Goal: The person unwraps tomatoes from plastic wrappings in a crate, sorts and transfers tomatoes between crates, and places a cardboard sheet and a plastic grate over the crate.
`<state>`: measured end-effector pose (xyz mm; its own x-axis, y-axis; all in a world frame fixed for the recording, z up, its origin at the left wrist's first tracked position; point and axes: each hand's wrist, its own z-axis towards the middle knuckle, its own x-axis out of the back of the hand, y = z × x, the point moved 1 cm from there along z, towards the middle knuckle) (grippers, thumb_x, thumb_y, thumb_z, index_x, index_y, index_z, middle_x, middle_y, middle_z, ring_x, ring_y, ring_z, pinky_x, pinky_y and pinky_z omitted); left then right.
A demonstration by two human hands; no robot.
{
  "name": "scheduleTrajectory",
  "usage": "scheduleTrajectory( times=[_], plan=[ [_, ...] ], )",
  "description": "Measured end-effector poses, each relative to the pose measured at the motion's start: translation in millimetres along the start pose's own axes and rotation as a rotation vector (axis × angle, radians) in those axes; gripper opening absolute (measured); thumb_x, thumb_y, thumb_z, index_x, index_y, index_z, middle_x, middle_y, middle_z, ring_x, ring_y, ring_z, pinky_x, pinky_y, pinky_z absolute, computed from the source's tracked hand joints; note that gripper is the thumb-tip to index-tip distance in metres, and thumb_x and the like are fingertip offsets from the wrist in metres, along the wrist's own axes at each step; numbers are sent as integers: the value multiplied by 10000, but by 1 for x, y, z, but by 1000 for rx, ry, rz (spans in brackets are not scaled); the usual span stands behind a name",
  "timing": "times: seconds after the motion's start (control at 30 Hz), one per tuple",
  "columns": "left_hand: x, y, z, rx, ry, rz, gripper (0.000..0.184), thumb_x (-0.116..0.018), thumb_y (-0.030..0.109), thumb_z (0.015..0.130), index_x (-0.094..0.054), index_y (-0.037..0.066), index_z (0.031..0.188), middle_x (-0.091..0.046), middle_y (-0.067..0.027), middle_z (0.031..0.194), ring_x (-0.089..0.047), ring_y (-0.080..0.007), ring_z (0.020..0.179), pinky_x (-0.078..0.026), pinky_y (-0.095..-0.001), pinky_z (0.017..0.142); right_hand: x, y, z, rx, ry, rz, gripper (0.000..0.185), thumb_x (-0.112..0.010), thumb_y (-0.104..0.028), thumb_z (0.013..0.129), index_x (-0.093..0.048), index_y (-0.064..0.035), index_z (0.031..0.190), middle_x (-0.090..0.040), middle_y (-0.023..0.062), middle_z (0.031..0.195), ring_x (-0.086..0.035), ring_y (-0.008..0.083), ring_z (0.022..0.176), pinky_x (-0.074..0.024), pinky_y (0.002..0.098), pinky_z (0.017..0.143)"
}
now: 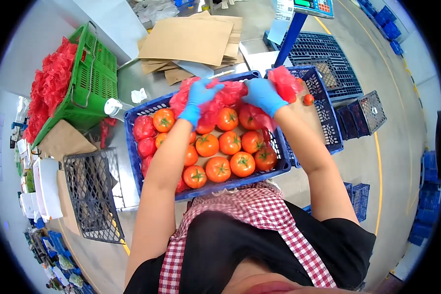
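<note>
A blue plastic crate (134,142) in front of me holds several tomatoes (218,169), most bare with green stems up. Along its left side, tomatoes in red plastic wrap (144,127) sit in a column. Crumpled red plastic film (229,93) lies over the crate's far part and hides what is beneath. My left hand (198,100), in a blue glove, is closed on this film near the far rim. My right hand (263,95), gloved too, grips the film farther right, with a bunch of it sticking out past the fingers. Some fingertips are hidden in the film.
A second blue crate (335,139) with cardboard and a small tomato (308,99) stands at the right. Flattened cardboard (191,39) lies beyond. On the left are a green basket (103,68) full of red film and a black crate (93,196). A scale (316,6) rises behind.
</note>
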<state>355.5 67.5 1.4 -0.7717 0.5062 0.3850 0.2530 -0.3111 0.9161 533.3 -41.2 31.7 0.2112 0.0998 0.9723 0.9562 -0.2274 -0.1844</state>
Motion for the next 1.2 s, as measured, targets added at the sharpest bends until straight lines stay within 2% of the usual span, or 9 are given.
scheduleTrajectory(
  times=[0.1, 0.17, 0.27, 0.33, 0.63, 0.7, 0.87, 1.03, 1.2],
  plan=[
    [69, 24, -7, 210, 38, -36, 362, -772, 273, 738, -653, -44, 867, -546, 0, 613, -508, -87, 642, -450, -244, 639, -42, 2, 23, 131, 58, -177, 318, -660, -275, 742, -628, -58, 973, -640, 172, 898, -628, 345, 816, -510, 423, 728],
    [107, 14, -10, 68, 206, 234, 338, -787, 251, 700, -612, -34, 754, -585, -47, 704, -574, -135, 675, -476, -269, 651, -61, -7, 22, -18, 257, 54, 211, -616, -200, 760, -627, -53, 911, -629, 177, 864, -623, 345, 795, -509, 423, 701],
    [97, 24, -29, -134, 160, 516, 322, -775, 206, 659, -616, -3, 845, -613, -99, 979, -633, -226, 796, -507, -328, 697, -58, -16, 19, -24, 364, 102, 105, -566, -116, 764, -621, -53, 827, -615, 173, 834, -613, 346, 781, -505, 424, 677],
    [61, 7, -30, -176, -127, 628, 621, -715, 128, 664, -482, 110, 1239, -553, -102, 1183, -596, -285, 969, -504, -364, 806, -45, -16, 12, 181, 341, -69, 125, -553, -71, 750, -666, -27, 784, -637, 173, 835, -640, 342, 794, -519, 415, 714],
    [-16, -21, -29, -264, -222, 1158, 309, -605, 96, 746, -605, 130, 1053, -558, -37, 1069, -530, -231, 1008, -536, -363, 662, 41, 65, -87, -199, 238, 1625, 181, -597, -72, 850, -630, 10, 1008, -657, 69, 921, -630, 150, 832, -516, 266, 747],
    [-10, -29, -29, -369, -280, 1108, 214, -579, 85, 756, -647, 135, 952, -591, -11, 1003, -545, -215, 965, -532, -354, 632, 46, 74, -107, -217, 274, 1625, 206, -595, -84, 859, -614, 8, 1042, -655, 93, 941, -633, 150, 834, -520, 258, 741],
    [22, -26, -27, -180, 198, 528, 187, -661, 160, 746, -696, 96, 919, -653, -149, 893, -656, -282, 754, -518, -367, 660, 34, 43, -138, -230, 326, 1157, 169, -650, -80, 825, -633, -1, 973, -636, 52, 865, -586, 117, 812, -475, 245, 769],
    [68, 35, -77, -7, -142, -482, 231, -589, 133, 885, -626, -3, 1067, -646, -67, 999, -615, -170, 909, -497, -310, 823, 16, -47, -112, 345, 503, 915, 162, -602, -11, 797, -553, -28, 950, -513, 86, 1191, -490, 228, 1087, -378, 313, 943],
    [49, 65, -154, 72, 10, -1428, 362, -476, 139, 937, -451, 22, 1278, -531, -91, 1205, -537, -183, 1067, -482, -314, 877, 3, -177, -91, 427, 242, 1578, 124, -573, -44, 840, -539, -8, 953, -551, 93, 1131, -481, 217, 1114, -353, 327, 976]
  ],
)
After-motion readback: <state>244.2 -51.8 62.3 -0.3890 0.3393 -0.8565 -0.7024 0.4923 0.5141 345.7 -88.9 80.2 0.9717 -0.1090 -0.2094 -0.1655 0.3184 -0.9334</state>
